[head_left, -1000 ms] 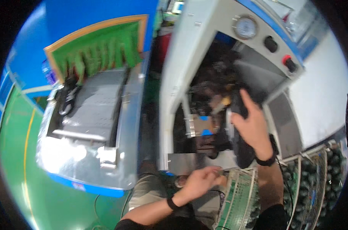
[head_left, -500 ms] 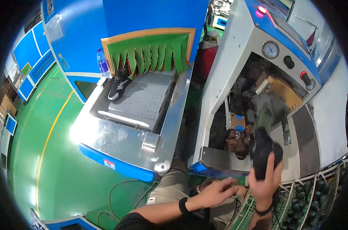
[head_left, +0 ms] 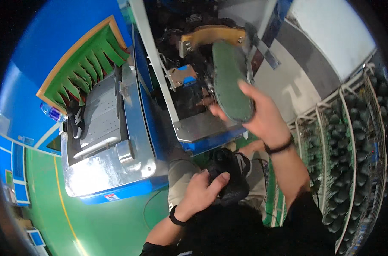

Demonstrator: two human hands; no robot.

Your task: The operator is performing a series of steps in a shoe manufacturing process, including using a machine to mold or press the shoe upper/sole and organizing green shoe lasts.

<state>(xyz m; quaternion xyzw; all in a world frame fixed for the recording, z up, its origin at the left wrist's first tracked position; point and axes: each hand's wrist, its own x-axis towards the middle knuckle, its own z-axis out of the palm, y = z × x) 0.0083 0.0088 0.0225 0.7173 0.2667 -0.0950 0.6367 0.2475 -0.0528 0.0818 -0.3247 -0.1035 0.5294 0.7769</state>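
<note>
My left hand (head_left: 202,188) grips a black shoe (head_left: 233,181) low in front of my lap, its thumb pressed on the shoe. My right hand (head_left: 264,114) is closed round the lower end of a green shoe last (head_left: 231,81), thumb along one edge and fingers at the other. The last's flat, sole-shaped face is turned toward me. Its upper end lies just below a curved yellow pad (head_left: 214,35) in the machine opening. Whether the last is joined to the machine is hidden.
To the left stands a conveyor machine (head_left: 147,168) with green strip curtains (head_left: 80,70); another black shoe (head_left: 77,122) lies on its belt. A brown-and-blue block (head_left: 183,77) sits inside the near machine. At right, a wire rack (head_left: 352,141) holds many dark rounded pieces.
The black shoe has come off the green last and is down at my lap in my left hand, which was empty. My right hand now holds the last. The view has turned right.
</note>
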